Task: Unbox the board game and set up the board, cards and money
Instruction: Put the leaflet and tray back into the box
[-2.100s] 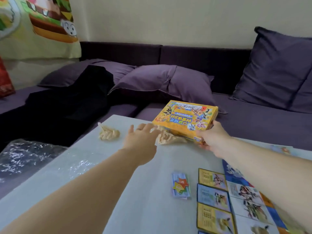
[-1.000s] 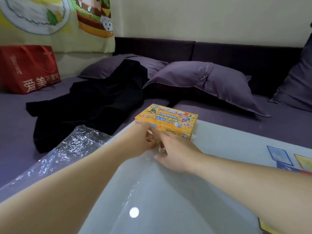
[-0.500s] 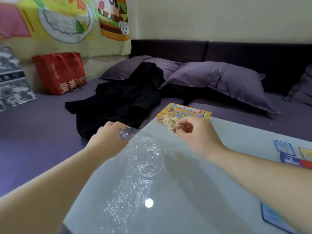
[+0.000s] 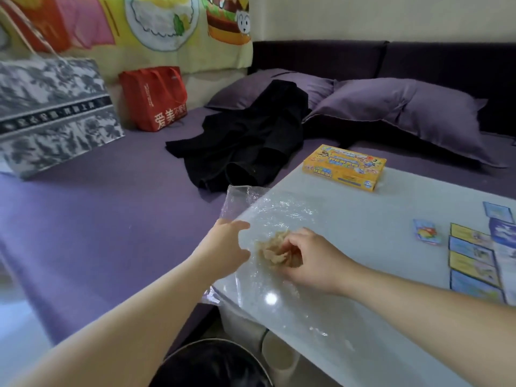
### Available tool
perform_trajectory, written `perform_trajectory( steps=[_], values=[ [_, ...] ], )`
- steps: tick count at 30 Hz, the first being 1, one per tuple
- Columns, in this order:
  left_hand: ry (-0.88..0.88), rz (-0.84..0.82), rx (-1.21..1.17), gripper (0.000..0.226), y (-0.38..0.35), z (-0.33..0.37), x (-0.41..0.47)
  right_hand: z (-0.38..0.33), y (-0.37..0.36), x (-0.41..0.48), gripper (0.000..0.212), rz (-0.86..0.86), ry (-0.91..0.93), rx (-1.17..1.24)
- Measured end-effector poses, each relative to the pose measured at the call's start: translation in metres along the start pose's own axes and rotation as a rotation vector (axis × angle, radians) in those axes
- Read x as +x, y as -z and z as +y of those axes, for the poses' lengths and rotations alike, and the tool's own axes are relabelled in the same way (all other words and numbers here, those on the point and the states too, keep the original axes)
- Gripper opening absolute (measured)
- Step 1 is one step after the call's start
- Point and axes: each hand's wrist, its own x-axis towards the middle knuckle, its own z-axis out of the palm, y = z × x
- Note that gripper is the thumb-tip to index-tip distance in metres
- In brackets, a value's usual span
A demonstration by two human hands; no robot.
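Purple sofa (image 4: 97, 219) upholstery wraps round a pale surface (image 4: 377, 219). At its far edge sits the yellow game box (image 4: 344, 167), lid on, its long axis running roughly left to right with a slight slant. It lies ahead of both hands and to their right, well apart from them, with bare surface between.

The right hand (image 4: 304, 258) is the nearer of the two. Its fingers are curled round a crumpled tan wad (image 4: 272, 252), which rests on a sheet of clear film (image 4: 279, 210) spread over the near left corner. The left hand (image 4: 223, 244) meets the film's outer edge; whether it pinches the film or only touches it I cannot tell.

Off to the right, several cards (image 4: 472, 255) lie face up in a column, so part of the laying out looks done. The wad and film are probably wrapping. A reach for the box would go forward and rightward, and the right hand would need to drop the wad first. Beyond the surface, a black garment (image 4: 245, 141) and a red bag (image 4: 155, 99) lie on the sofa.
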Motion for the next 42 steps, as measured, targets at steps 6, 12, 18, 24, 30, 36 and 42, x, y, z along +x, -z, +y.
perform_trajectory(
  steps=[6, 12, 18, 24, 30, 36, 42],
  values=[
    [-0.062, -0.261, -0.073, 0.073, 0.000, 0.013, -0.038, 0.002, 0.010, -0.015, 0.101, -0.250, -0.125, -0.361],
    [-0.104, -0.296, -0.070, 0.079, 0.001, 0.021, -0.075, -0.015, -0.004, -0.040, 0.022, -0.106, -0.052, -0.215],
    [-0.266, -0.085, 0.139, 0.076, -0.003, 0.010, -0.120, -0.033, -0.020, -0.091, 0.010, -0.028, -0.004, 0.249],
    [-0.190, -0.179, -1.199, 0.085, -0.014, 0.007, -0.170, -0.075, -0.016, -0.128, 0.015, 0.133, -0.040, 0.802],
    [-0.036, 0.006, -1.705, 0.038, -0.039, 0.050, -0.200, -0.095, -0.046, -0.141, 0.011, 0.162, -0.042, 0.377],
    [0.252, 0.253, -1.822, 0.017, -0.045, 0.038, -0.198, -0.102, -0.045, -0.153, 0.039, -0.058, 0.133, 0.090],
    [0.306, 0.228, -1.651, 0.026, -0.045, 0.015, -0.198, -0.098, -0.010, -0.153, 0.025, 0.510, 0.178, 0.233]
  ],
)
